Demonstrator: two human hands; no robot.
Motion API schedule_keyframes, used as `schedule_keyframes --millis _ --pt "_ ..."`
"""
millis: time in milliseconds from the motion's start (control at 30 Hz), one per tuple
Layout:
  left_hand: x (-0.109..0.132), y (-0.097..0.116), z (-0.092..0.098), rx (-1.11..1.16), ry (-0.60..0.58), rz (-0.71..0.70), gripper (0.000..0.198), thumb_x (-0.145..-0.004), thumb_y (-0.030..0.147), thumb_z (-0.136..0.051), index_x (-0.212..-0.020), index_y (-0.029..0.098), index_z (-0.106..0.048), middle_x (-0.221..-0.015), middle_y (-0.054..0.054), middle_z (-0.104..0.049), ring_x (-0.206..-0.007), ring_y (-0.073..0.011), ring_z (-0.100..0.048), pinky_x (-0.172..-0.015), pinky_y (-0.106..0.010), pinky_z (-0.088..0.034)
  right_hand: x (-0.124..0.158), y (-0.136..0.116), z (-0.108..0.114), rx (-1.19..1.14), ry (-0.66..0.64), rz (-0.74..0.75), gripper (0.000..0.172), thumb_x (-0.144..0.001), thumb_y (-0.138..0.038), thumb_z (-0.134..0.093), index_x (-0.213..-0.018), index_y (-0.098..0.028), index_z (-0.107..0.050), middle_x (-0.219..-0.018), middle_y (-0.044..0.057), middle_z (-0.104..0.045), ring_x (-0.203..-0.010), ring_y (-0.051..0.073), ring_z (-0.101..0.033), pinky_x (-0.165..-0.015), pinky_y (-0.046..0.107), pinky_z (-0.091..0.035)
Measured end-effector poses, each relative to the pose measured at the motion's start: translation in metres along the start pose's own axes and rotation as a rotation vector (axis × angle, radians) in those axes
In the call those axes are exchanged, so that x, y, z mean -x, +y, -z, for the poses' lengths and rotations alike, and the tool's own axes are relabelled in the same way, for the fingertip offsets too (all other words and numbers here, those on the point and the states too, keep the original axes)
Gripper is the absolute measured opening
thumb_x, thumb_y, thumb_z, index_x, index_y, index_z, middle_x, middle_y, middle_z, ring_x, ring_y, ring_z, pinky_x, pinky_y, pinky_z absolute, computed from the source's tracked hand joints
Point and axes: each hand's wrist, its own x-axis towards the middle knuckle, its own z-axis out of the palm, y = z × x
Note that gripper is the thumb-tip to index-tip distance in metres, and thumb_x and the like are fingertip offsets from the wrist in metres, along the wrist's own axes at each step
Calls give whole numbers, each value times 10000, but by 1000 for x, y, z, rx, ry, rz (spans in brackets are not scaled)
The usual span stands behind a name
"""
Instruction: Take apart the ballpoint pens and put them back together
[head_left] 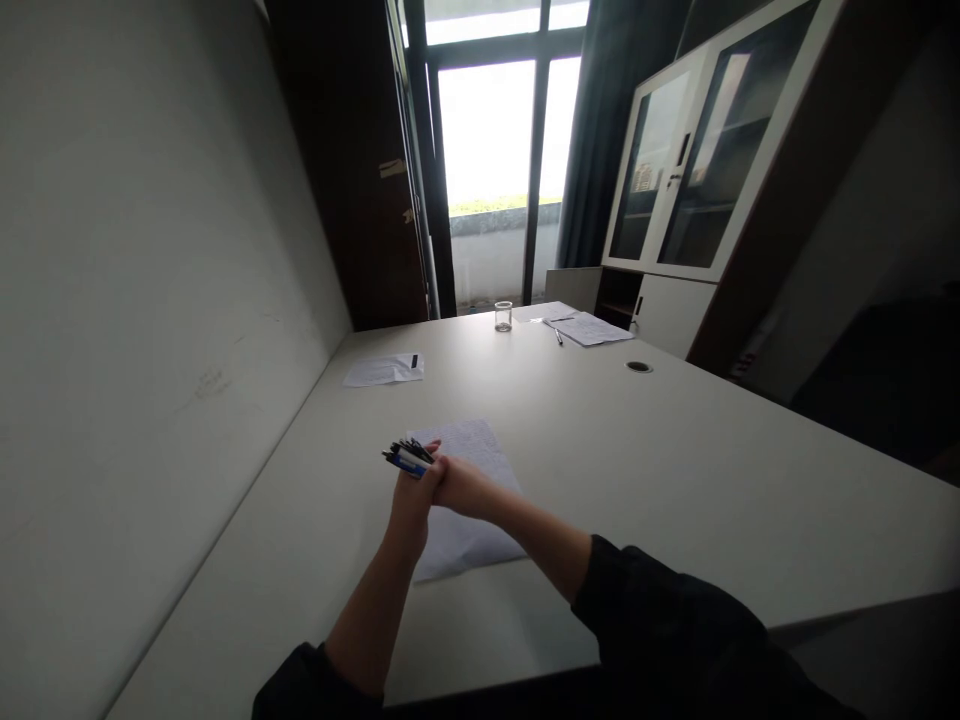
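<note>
A bundle of several pens [409, 458], dark with some blue and white, sticks out to the left from between my two hands. My left hand [414, 492] is closed around the pens from below. Against it presses my right hand [457, 482], its fingers wrapped at the right end of the bundle and partly hidden behind it. Both hands are above a sheet of paper [480, 545] with lines of writing, which lies on the white table [637, 500].
A clear glass [503, 317] stands toward the far edge. Right of it lie a stack of papers [591, 329] and a single pen [559, 338], near a round cable hole [639, 367]. Another sheet [379, 370] with a dark strip lies far left, by the wall [150, 300].
</note>
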Motion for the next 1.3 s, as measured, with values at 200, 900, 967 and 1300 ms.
schedule_keyframes --millis 200,900,967,1300 --pt "-6 2 30 207 168 38 270 -744 331 -683 -894 107 -661 -1050 -119 -709 -1123 -279 -624 -983 -400 -461 -31 -6 -33 -66 -88 0 475 -672 -180 -705 -1139 -193 -622 -890 20 -681 -793 207 -634 -660 265 -492" --pt "-51 -14 156 -266 263 -99 408 -732 377 -726 -1063 221 -544 -792 14 -635 -602 -111 -616 -408 -156 -477 32 54 5 -224 106 96 472 -820 -163 -649 -1272 -263 -556 -1081 39 -670 -1005 184 -611 -951 394 -501" --pt "-51 -14 155 -276 250 -118 420 -729 368 -727 -1074 214 -544 -789 15 -633 -584 -110 -612 -393 -155 -464 37 60 9 -224 104 79 465 -820 -162 -645 -1267 -253 -559 -1071 43 -673 -1000 184 -616 -956 401 -500" --pt "-52 -15 159 -344 366 -152 427 -742 392 -721 -1039 209 -475 -782 21 -602 -562 -113 -602 -385 -162 -435 45 64 17 -234 136 70 382 -856 -183 -602 -1235 -238 -586 -1003 37 -677 -954 169 -637 -935 388 -522"
